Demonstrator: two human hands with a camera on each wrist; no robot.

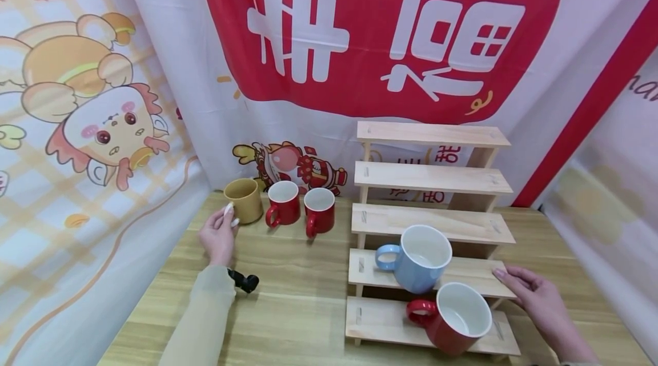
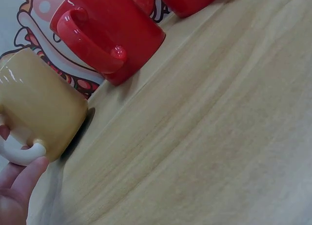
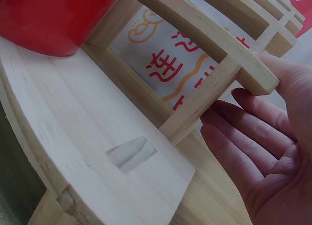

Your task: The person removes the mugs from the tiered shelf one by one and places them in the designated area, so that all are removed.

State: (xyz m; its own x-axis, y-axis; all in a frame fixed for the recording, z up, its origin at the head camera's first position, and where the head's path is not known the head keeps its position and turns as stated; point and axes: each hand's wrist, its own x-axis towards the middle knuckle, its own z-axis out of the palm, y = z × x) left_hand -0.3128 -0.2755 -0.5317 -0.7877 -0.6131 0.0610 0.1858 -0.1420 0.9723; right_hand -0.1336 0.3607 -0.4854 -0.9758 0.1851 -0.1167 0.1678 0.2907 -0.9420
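My left hand (image 1: 218, 236) pinches the white handle of a yellow mug (image 1: 248, 210), which stands upright at the back left of the table. In the left wrist view the thumb and fingertips are at the lower end of that handle (image 2: 34, 153). At the right, my right hand (image 1: 540, 300) holds the end of a step of the tiered wooden rack (image 1: 434, 176), thumb over the top and fingers beneath. A light blue mug (image 1: 418, 272) stands on the second step from the bottom. Below it, a red mug (image 1: 449, 332) with a white inside sits on the lowest step.
Two more red mugs, one (image 1: 289, 213) beside the yellow mug and another (image 1: 323, 221) to its right, line the table's back edge. Printed cloth (image 1: 169, 63) hangs behind and along both sides. The wooden table (image 1: 288, 297) spreads in front of the mugs.
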